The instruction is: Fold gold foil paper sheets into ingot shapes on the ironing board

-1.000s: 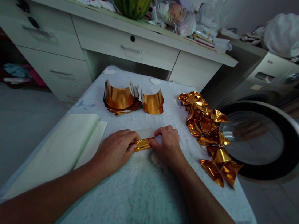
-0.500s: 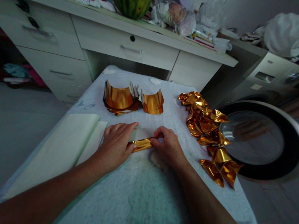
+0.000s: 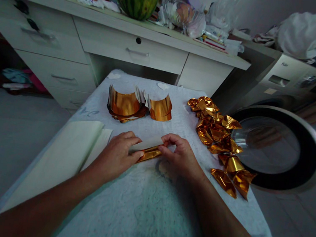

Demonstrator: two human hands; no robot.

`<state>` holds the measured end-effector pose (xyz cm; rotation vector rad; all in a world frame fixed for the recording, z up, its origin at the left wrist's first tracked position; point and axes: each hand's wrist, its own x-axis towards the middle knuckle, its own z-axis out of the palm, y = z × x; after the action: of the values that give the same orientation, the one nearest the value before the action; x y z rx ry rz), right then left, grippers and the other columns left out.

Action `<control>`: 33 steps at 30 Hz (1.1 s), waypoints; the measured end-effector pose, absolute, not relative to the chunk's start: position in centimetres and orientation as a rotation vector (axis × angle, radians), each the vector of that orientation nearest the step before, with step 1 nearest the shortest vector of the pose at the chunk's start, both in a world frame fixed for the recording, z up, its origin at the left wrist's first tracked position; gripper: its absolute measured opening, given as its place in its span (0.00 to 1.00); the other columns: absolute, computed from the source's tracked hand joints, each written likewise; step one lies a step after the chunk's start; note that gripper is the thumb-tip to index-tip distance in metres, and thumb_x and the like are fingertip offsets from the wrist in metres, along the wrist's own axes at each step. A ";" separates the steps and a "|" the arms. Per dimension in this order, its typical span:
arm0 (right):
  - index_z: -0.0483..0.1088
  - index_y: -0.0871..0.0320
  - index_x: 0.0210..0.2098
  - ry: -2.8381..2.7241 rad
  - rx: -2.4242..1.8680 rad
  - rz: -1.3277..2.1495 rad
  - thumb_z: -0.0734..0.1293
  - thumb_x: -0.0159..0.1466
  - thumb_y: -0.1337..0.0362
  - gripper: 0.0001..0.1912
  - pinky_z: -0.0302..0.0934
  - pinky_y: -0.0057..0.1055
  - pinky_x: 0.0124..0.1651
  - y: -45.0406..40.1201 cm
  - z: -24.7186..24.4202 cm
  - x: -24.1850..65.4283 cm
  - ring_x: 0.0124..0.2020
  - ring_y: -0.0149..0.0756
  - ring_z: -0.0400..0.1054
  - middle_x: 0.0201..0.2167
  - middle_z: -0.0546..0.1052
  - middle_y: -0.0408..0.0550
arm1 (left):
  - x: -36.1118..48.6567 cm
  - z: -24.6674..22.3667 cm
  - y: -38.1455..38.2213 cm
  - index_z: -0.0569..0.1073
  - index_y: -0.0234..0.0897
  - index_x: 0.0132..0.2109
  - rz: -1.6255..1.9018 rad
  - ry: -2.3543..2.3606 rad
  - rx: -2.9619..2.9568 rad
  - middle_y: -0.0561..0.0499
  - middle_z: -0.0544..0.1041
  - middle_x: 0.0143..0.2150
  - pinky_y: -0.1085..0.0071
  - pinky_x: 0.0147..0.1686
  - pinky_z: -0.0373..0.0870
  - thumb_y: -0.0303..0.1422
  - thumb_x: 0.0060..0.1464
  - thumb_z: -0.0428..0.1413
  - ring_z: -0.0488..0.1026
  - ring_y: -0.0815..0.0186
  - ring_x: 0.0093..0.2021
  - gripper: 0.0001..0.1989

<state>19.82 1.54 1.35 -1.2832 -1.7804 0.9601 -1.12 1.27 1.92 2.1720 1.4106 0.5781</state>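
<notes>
A shiny gold foil paper [image 3: 151,154], folded narrow with a pale flap along its far side, lies on the cloth-covered table [image 3: 145,214]. Its long axis runs crosswise, right end angled slightly away from the person. The left hand [image 3: 121,151] and right hand [image 3: 179,154] pinch opposite ends. Curved gold sheets [image 3: 125,103] rest beyond.

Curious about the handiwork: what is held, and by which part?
A folded gold sheet, held at opposite ends by left hand and right hand.
</notes>
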 end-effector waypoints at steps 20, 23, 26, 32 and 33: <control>0.70 0.55 0.31 -1.711 -0.984 0.944 0.70 0.61 0.64 0.05 0.57 0.31 0.38 0.9 2.2 19.7 0.34 0.32 0.62 0.29 0.69 0.42 | -1.3 1.5 1.1 0.75 0.38 0.39 0.779 1.236 1.844 0.51 0.75 0.38 0.65 0.42 0.68 0.35 0.56 0.54 0.74 0.61 0.41 0.08; 0.70 0.55 0.31 -1.722 -0.972 0.926 0.71 0.62 0.63 0.05 0.56 0.31 0.38 0.9 2.3 19.7 0.34 0.32 0.63 0.29 0.69 0.41 | -1.3 1.5 1.0 0.75 0.38 0.38 0.782 1.236 1.839 0.51 0.76 0.38 0.65 0.42 0.68 0.35 0.56 0.54 0.74 0.62 0.41 0.08; 0.70 0.55 0.30 -1.743 -0.951 0.890 0.71 0.62 0.62 0.06 0.56 0.31 0.39 0.8 2.4 19.6 0.34 0.32 0.63 0.29 0.70 0.41 | -1.2 1.5 1.0 0.76 0.39 0.38 0.786 1.240 1.836 0.51 0.76 0.39 0.65 0.43 0.69 0.35 0.56 0.54 0.74 0.61 0.41 0.08; 0.70 0.55 0.30 -1.764 -0.920 0.848 0.71 0.62 0.65 0.06 0.57 0.32 0.41 0.5 2.8 19.4 0.35 0.32 0.64 0.29 0.70 0.41 | -1.2 1.5 1.0 0.76 0.39 0.39 0.787 1.221 1.825 0.52 0.76 0.39 0.65 0.43 0.69 0.35 0.56 0.55 0.74 0.62 0.41 0.07; 0.70 0.55 0.29 -1.769 -0.923 0.840 0.71 0.62 0.65 0.06 0.57 0.32 0.41 0.5 2.8 19.4 0.35 0.33 0.65 0.29 0.70 0.41 | -1.2 1.5 1.0 0.76 0.39 0.39 0.789 1.211 1.821 0.52 0.76 0.38 0.65 0.43 0.68 0.35 0.56 0.55 0.74 0.62 0.41 0.07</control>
<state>19.38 0.46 2.84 -0.9225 -1.7691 0.8403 -1.18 0.97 1.53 1.8212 1.2112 0.7892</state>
